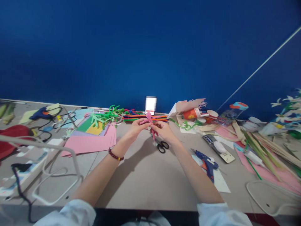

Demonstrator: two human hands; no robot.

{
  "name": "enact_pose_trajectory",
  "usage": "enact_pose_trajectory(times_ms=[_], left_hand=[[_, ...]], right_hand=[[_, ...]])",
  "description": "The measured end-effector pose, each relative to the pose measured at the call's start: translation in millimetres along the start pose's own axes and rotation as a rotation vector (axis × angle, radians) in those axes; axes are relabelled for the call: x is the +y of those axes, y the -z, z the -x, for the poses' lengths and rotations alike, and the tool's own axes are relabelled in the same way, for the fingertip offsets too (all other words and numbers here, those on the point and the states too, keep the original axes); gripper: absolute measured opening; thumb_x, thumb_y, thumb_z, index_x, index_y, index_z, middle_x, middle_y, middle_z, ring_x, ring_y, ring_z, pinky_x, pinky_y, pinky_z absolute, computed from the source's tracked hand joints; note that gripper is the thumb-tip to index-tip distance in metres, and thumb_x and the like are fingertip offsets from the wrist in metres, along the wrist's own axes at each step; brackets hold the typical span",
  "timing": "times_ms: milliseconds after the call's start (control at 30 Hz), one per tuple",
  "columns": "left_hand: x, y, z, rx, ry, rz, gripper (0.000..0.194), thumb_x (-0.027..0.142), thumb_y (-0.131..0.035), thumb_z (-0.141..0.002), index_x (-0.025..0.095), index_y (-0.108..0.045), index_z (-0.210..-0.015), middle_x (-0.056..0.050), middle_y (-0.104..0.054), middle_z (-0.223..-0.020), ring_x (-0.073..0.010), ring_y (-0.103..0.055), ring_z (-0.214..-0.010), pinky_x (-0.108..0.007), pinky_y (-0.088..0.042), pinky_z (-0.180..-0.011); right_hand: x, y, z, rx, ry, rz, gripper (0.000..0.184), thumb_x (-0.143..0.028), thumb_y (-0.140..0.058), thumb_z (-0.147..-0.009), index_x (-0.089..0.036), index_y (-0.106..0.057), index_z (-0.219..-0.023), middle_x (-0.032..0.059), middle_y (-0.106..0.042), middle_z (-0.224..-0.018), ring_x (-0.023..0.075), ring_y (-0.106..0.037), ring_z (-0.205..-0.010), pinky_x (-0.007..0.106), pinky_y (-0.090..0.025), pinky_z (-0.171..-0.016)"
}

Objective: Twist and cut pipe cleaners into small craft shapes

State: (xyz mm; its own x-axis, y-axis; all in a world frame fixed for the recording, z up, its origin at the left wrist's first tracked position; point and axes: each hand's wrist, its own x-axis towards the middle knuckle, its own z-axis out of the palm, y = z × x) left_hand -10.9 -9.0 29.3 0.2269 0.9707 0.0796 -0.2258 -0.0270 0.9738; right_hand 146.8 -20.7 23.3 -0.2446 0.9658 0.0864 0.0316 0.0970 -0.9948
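Observation:
A pink pipe-cleaner figure (148, 121) with bent arms and legs is held up over the table's far half. My left hand (138, 128) pinches it from the left, and my right hand (163, 130) grips it from the right. Both hands partly hide its middle. Just below my right hand lie black-handled scissors (161, 146), not touching it. A dark beaded bracelet (115, 154) circles my left wrist.
Pink paper sheets (89, 142) and green pipe-cleaner shapes (104, 117) lie left; coloured pipe cleaners (144, 118) lie ahead. A blue glue gun (207, 163) and a phone (218, 149) lie right. White cables (56, 172) lie near the table's left side.

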Motion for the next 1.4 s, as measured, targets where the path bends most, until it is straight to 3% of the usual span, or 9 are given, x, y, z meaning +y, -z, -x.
enact_pose_trajectory(times_ms=[167, 433, 567, 867, 1100, 1400], left_hand=[[5.3, 5.2, -0.5, -0.012, -0.044, -0.129, 0.025, 0.036, -0.076, -0.061, 0.015, -0.069, -0.073, -0.003, -0.066, -0.071, -0.0115, -0.054, -0.065, -0.026, -0.042, -0.065], [10.7, 3.7, 2.5, -0.072, -0.073, -0.194, 0.026, 0.038, -0.076, -0.06, 0.014, -0.066, -0.066, -0.001, -0.062, -0.063, -0.0134, -0.055, -0.062, -0.028, -0.044, -0.064], [9.8, 0.3, 3.9, -0.018, -0.072, -0.22, 0.029, 0.04, -0.076, -0.059, 0.015, -0.066, -0.067, -0.001, -0.062, -0.063, -0.0132, -0.054, -0.061, -0.027, -0.042, -0.061], [-0.2, -2.8, 1.8, 0.113, -0.041, -0.179, 0.028, 0.042, -0.074, -0.061, 0.016, -0.063, -0.062, 0.0, -0.058, -0.059, -0.0096, -0.045, -0.054, -0.024, -0.034, -0.053], [-1.3, 7.1, -3.2, 0.098, -0.027, -0.148, 0.027, 0.042, -0.073, -0.064, 0.016, -0.071, -0.072, -0.005, -0.067, -0.073, -0.0134, -0.055, -0.065, -0.025, -0.04, -0.059], [-1.5, 6.3, -5.2, 0.05, -0.121, -0.155, 0.029, 0.044, -0.073, -0.066, 0.016, -0.066, -0.073, -0.005, -0.069, -0.078, -0.0173, -0.062, -0.075, -0.029, -0.048, -0.07]], right_hand=[[1.6, 1.8, 0.0, 0.043, -0.017, 0.047, 0.037, -0.049, -0.072, -0.066, -0.016, -0.06, -0.076, 0.0012, -0.063, -0.061, 0.0134, -0.059, -0.057, 0.026, -0.046, -0.056], [-3.3, 5.0, 1.8, -0.211, -0.066, 0.065, 0.047, -0.062, -0.06, -0.073, -0.015, -0.064, -0.077, 0.0051, -0.067, -0.069, 0.0101, -0.055, -0.05, 0.026, -0.047, -0.054], [1.4, 4.7, -0.4, -0.152, -0.053, 0.061, 0.049, -0.063, -0.064, -0.067, -0.014, -0.064, -0.071, 0.0065, -0.067, -0.068, 0.0134, -0.06, -0.056, 0.028, -0.05, -0.059], [7.8, -0.5, 0.5, -0.06, 0.024, 0.095, 0.041, -0.058, -0.06, -0.074, -0.017, -0.065, -0.075, 0.0039, -0.065, -0.067, 0.0129, -0.06, -0.057, 0.027, -0.049, -0.058], [1.8, 2.4, -2.0, 0.028, -0.097, -0.123, 0.039, -0.051, -0.074, -0.063, -0.018, -0.06, -0.078, 0.0036, -0.068, -0.068, 0.0137, -0.063, -0.059, 0.03, -0.053, -0.065], [0.4, 0.4, -2.0, 0.148, 0.093, 0.039, 0.027, -0.042, -0.069, -0.069, -0.02, -0.06, -0.082, 0.0043, -0.068, -0.081, 0.0175, -0.065, -0.076, 0.032, -0.053, -0.072]])
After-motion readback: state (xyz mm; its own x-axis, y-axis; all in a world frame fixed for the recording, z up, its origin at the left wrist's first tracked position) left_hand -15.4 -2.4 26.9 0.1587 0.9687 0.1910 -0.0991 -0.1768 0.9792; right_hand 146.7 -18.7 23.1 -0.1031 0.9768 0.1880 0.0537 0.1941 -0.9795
